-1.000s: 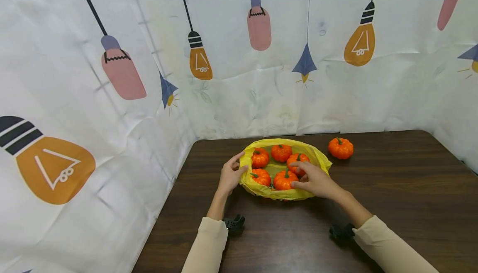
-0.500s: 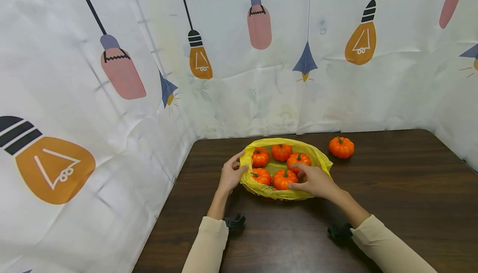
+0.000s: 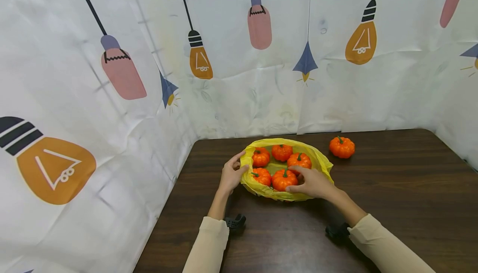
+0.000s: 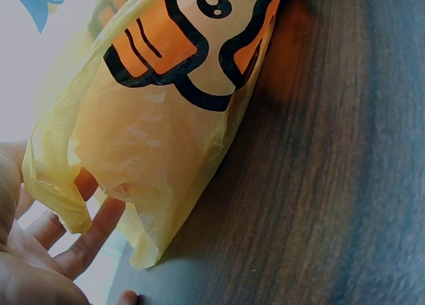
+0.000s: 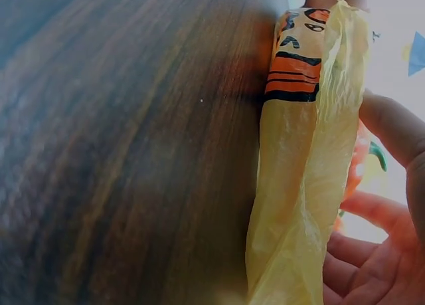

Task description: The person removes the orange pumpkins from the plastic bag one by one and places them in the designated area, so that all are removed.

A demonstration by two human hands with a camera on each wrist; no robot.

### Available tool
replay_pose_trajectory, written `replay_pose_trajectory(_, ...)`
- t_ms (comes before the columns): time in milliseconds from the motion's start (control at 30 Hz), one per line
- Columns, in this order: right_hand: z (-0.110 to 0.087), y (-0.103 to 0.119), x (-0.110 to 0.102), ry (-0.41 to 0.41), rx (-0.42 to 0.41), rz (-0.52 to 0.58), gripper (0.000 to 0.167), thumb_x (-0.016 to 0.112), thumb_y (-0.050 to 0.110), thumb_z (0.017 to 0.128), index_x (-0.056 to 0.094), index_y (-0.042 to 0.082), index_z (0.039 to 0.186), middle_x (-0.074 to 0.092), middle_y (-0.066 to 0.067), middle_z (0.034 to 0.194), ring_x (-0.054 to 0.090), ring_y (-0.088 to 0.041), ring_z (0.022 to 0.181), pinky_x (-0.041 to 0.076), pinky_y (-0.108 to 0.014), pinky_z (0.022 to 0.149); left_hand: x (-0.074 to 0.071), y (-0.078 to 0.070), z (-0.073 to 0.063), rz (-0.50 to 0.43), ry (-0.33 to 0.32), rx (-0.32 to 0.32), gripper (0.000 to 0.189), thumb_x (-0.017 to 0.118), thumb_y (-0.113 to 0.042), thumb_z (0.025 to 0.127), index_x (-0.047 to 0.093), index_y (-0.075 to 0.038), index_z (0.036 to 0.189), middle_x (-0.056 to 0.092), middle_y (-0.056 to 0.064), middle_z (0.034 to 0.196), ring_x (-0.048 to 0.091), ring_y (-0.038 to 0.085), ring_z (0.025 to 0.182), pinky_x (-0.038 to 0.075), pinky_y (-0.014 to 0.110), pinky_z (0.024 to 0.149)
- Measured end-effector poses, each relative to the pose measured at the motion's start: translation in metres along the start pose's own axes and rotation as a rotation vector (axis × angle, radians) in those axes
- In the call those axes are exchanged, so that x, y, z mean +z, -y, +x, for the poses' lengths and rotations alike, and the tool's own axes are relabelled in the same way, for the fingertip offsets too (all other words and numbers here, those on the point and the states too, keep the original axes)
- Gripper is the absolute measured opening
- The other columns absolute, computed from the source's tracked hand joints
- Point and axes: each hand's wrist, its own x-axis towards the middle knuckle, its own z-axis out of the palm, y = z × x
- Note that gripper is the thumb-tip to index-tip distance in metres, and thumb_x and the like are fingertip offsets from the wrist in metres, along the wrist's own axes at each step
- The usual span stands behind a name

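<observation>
On the table lies an opened yellow plastic bag (image 3: pixel 320 157), its mouth spread wide round several small orange pumpkins with green stems. My left hand (image 3: pixel 230 175) grips the bag's left edge; the left wrist view shows the film hanging between the fingers of that hand (image 4: pixel 43 245). My right hand (image 3: pixel 315 182) reaches over the front right rim, thumb and fingers round the right side of the front pumpkin (image 3: pixel 284 180). Part of that pumpkin (image 5: pixel 360 155) shows behind the bag in the right wrist view. Close by sit a front-left pumpkin (image 3: pixel 261 176) and a right-hand pumpkin (image 3: pixel 298 160).
Outside the bag, one more pumpkin (image 3: pixel 341 147) rests toward the back of the dark wooden table (image 3: pixel 403 190). A white curtain (image 3: pixel 239 98) printed with lamps hangs behind and along the left side. Black wrist devices sit below both forearms.
My right hand has shifted slightly left and its thumb and fingers have come further over the front pumpkin. The left hand stays at the bag's edge.
</observation>
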Motion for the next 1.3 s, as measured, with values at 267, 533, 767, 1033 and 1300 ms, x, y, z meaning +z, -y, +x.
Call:
replay_pose_trajectory(267, -0.001, -0.002, 0.001, -0.021, -0.001, 0.037, 0.075, 0.082, 0.052, 0.083, 0.060, 0.010, 0.141, 0.074, -0.003, 0.097, 0.068, -0.017, 0.089, 0.055, -0.037, 0.077, 0.001, 0.000, 0.000, 0.005, -0.001, 0.001, 0.056, 0.065, -0.008, 0.100, 0.048, -0.009, 0.153, 0.072, 0.027, 0.109, 0.065, 0.017, 0.078, 0.054, 0.026, 0.064)
replay_pose_trajectory(533, -0.002, -0.004, 0.002, -0.054, 0.013, 0.069, 0.074, 0.083, 0.052, 0.081, 0.061, 0.013, 0.139, 0.072, -0.002, 0.096, 0.065, -0.015, 0.086, 0.053, -0.034, 0.074, 0.002, 0.000, 0.001, 0.005, -0.010, -0.002, 0.056, 0.065, -0.008, 0.100, 0.049, -0.010, 0.153, 0.073, 0.026, 0.108, 0.067, 0.018, 0.078, 0.055, 0.026, 0.064)
replay_pose_trajectory(767, -0.006, -0.003, -0.001, -0.106, -0.017, 0.149, 0.071, 0.085, 0.046, 0.081, 0.059, 0.014, 0.139, 0.071, -0.008, 0.103, 0.065, -0.014, 0.080, 0.053, -0.030, 0.071, 0.001, 0.000, 0.001, 0.000, -0.012, -0.002, 0.055, 0.065, -0.007, 0.099, 0.050, -0.009, 0.153, 0.072, 0.026, 0.106, 0.067, 0.018, 0.078, 0.055, 0.026, 0.064)
replay_pose_trajectory(1033, -0.009, 0.001, -0.014, -0.083, -0.023, 0.329, 0.073, 0.084, 0.035, 0.085, 0.052, 0.013, 0.147, 0.064, -0.020, 0.116, 0.074, -0.024, 0.092, 0.061, -0.032, 0.076, 0.000, 0.000, 0.000, 0.000, -0.005, -0.001, 0.055, 0.064, -0.007, 0.100, 0.049, -0.009, 0.153, 0.072, 0.029, 0.108, 0.065, 0.016, 0.074, 0.054, 0.026, 0.063)
replay_pose_trajectory(1300, -0.006, 0.000, -0.024, -0.075, -0.017, 0.382, 0.074, 0.083, 0.033, 0.087, 0.048, 0.015, 0.150, 0.059, -0.024, 0.126, 0.071, -0.031, 0.101, 0.060, -0.036, 0.077, 0.000, 0.000, 0.000, 0.002, -0.010, -0.011, 0.055, 0.065, -0.007, 0.100, 0.049, -0.010, 0.153, 0.072, 0.028, 0.109, 0.065, 0.015, 0.076, 0.055, 0.026, 0.065)
